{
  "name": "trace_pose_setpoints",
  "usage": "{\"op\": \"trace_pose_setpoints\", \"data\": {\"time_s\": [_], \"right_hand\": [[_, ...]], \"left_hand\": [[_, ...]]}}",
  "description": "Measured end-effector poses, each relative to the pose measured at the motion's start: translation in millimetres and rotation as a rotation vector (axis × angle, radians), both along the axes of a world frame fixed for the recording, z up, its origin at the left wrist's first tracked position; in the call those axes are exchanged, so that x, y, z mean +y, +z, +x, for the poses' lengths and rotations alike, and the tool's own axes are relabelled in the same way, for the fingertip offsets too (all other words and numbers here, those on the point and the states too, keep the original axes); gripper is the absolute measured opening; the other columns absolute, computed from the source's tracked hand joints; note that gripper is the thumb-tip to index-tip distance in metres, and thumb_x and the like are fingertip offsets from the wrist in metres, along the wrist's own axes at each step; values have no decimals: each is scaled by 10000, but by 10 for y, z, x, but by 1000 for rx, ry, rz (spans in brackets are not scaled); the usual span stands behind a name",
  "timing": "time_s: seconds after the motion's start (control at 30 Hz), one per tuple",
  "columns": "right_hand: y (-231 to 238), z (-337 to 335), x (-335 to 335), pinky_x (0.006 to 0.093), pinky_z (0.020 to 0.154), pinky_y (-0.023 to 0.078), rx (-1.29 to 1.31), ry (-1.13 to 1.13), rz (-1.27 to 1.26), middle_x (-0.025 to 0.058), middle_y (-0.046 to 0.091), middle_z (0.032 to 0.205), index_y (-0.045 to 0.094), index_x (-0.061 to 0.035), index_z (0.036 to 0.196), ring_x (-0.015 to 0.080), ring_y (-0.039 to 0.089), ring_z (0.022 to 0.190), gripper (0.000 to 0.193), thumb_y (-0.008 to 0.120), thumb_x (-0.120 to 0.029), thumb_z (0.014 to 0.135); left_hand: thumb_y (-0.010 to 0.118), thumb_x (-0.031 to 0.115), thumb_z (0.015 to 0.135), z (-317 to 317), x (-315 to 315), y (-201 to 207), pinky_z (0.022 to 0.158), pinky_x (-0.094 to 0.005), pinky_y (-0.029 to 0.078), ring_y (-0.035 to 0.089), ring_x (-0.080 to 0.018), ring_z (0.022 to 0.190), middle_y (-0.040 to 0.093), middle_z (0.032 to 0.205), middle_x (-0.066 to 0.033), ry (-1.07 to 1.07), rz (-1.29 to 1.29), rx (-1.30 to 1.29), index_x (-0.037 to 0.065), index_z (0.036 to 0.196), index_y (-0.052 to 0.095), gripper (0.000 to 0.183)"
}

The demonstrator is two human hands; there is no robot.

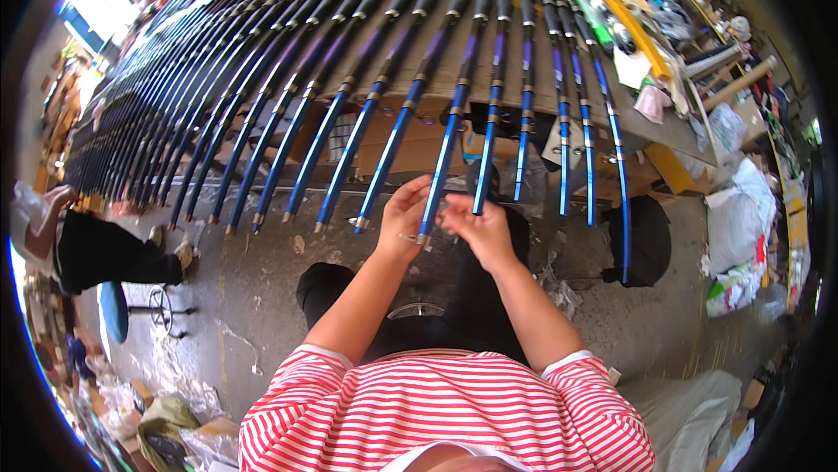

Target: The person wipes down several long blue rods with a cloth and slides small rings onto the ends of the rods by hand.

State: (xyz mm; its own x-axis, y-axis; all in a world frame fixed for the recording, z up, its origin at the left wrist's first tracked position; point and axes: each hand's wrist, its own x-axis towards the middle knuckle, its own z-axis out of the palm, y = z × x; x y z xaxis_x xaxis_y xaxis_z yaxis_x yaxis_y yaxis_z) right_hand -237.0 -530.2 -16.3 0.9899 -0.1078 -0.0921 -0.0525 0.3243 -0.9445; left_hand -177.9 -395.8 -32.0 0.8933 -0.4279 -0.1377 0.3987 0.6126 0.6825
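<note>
Many long rods with black upper parts and shiny blue lower sections lie side by side across a grey workbench (646, 127), their blue ends hanging over its front edge. My left hand (403, 215) is closed around the lower end of one blue rod (443, 153), just left of centre. My right hand (478, 226) is right beside it, fingers pinched on something small and clear near that rod's tip; what it is cannot be made out. Both forearms come up from my red-and-white striped shirt.
A seated person in black (96, 249) is at the left beside a blue stool (113, 311). Cardboard boxes (410, 136) sit under the bench. White bags and plastic wrap (742, 210) pile up at the right. A black stool (642, 241) stands near the bench.
</note>
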Motion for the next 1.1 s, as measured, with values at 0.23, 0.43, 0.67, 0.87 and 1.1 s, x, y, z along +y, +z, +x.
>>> {"op": "trace_pose_setpoints", "data": {"time_s": [0.23, 0.43, 0.67, 0.87, 1.1], "right_hand": [[316, -156, 600, 244, 708, 482, -283, 97, -36, 103, 584, 933, 563, 50, 982, 159, 593, 825, 239, 615, -2, 754], [427, -230, 598, 232, 628, 478, -451, 53, -364, 86, 612, 761, 621, 18, 785, 153, 611, 708, 69, 638, -20, 730], [298, 303, 498, 222, 535, 447, -172, -183, 88, 73, 597, 688, 593, 2, 861, 130, 562, 569, 125, 592, -99, 787], [366, 829, 429, 208, 554, 459, -160, -296, 150, 76, 609, 781, 523, 19, 1046, 113, 567, 603, 322, 616, -148, 787], [-724, 126, 519, 201, 514, 446, 304, 8, 20, 38, 589, 706, 574, -17, 932, 96, 559, 577, 250, 616, -218, 789]], "left_hand": [[517, -49, 732, -304, 882, 373, 636, -331, 475, 575, -236, 735, 557, 955, -143, 124, -183, -251, 18, 1134, 466, 411], [589, 12, 736, -281, 992, 236, 615, -345, 486, 585, -244, 706, 578, 820, -156, 41, 41, -447, -53, 853, 597, 134], [574, 150, 801, 209, 408, 365, 550, -296, 473, 574, -183, 612, 590, 749, -116, 201, 122, -174, 11, 826, 572, 141], [528, 155, 838, 755, 94, 262, 620, -271, 470, 580, -154, 694, 597, 819, -75, 7, -11, -119, 14, 962, 549, 189], [487, 125, 832, 240, 938, 1, 698, -323, 494, 580, -213, 785, 566, 1000, -129, 231, -255, -7, -6, 1125, 473, 321]]}}
